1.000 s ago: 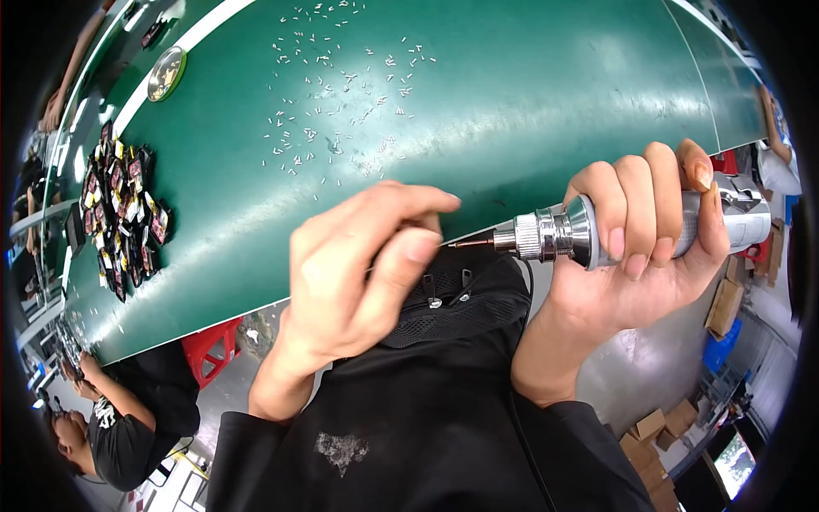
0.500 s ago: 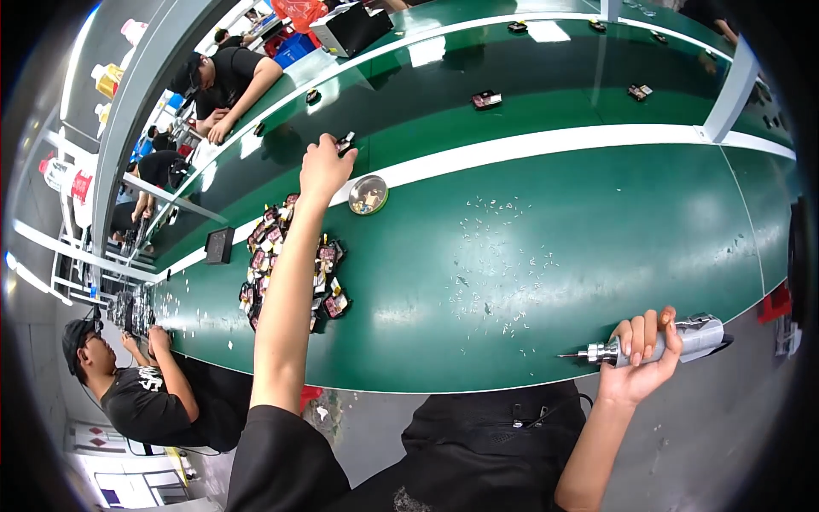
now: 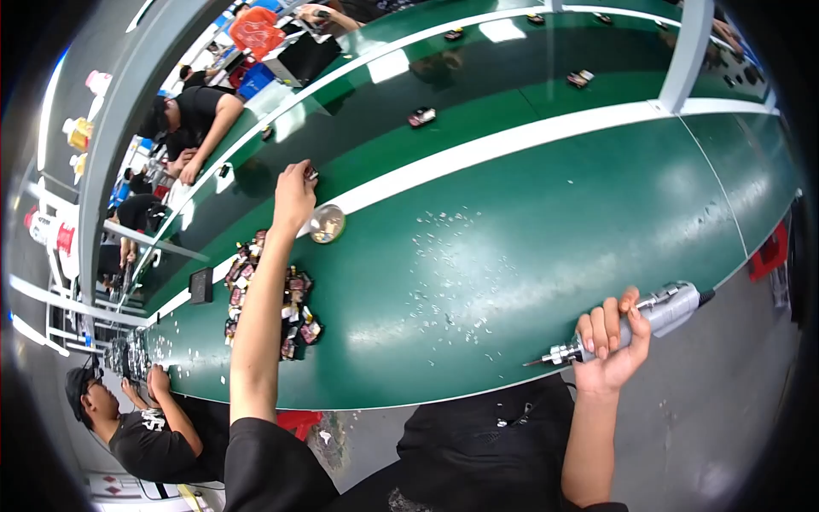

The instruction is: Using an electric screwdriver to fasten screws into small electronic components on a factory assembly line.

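My right hand (image 3: 607,341) wraps round a grey electric screwdriver (image 3: 674,309) with a silver chuck and a thin bit. The tool lies level over the table's near edge, its bit pointing left. My left arm stretches far forward, and the left hand (image 3: 295,198) is closed on a small dark part (image 3: 312,175), mostly hidden by the fingers, over the inner edge of the dark green conveyor belt. Just right of that wrist stands a round tin (image 3: 328,224) with small pale and brassy pieces inside. Beneath my left forearm, a pile of small black-and-pink assemblies (image 3: 296,299) shows on both sides.
White slivers (image 3: 452,294) lie scattered over the green tabletop (image 3: 589,222). A white rail (image 3: 512,141) divides table and belt, which carries several assemblies (image 3: 421,117). A small black tray (image 3: 200,285) stands beyond the pile. Grey posts (image 3: 688,60) rise at both sides. Co-workers (image 3: 166,435) sit left and across.
The view has turned, so the surroundings sit further left. My left hand has come slightly lower over the belt edge, with the part less visible. The right hand still grips the screwdriver.
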### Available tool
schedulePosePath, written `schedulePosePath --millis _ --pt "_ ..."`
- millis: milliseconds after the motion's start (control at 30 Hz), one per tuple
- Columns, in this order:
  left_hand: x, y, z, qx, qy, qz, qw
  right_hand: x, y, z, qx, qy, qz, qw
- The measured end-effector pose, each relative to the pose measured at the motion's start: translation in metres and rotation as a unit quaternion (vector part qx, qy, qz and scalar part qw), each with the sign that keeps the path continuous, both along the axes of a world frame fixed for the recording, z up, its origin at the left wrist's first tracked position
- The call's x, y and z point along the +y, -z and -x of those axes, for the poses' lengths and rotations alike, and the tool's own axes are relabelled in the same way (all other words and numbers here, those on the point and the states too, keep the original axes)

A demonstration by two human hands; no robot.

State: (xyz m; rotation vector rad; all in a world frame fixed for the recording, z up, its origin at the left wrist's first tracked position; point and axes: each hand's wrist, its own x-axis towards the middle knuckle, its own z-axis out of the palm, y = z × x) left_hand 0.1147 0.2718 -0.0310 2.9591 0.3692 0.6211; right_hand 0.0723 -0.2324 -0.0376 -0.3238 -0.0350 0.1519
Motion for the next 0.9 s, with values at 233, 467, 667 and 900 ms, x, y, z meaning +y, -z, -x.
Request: schedulePosePath --millis 233,467,667,900 --pt "-0.256 -0.033 0.032 0.044 0.389 0.047 0.919 -0.003 0.002 0.003 0.007 -0.005 0.006 1.000" --pt "-0.337 -0.019 0.064 0.074 0.498 0.091 0.859 -0.021 0.000 0.029 0.014 -0.033 0.019 0.999" --pt "-0.346 -0.013 0.060 0.050 0.468 0.116 0.875 -0.019 0.005 0.047 0.023 -0.050 0.025 0.998" --pt "-0.359 -0.008 0.064 -0.010 0.480 0.063 0.875 -0.006 0.007 0.057 0.124 -0.069 0.089 0.986"
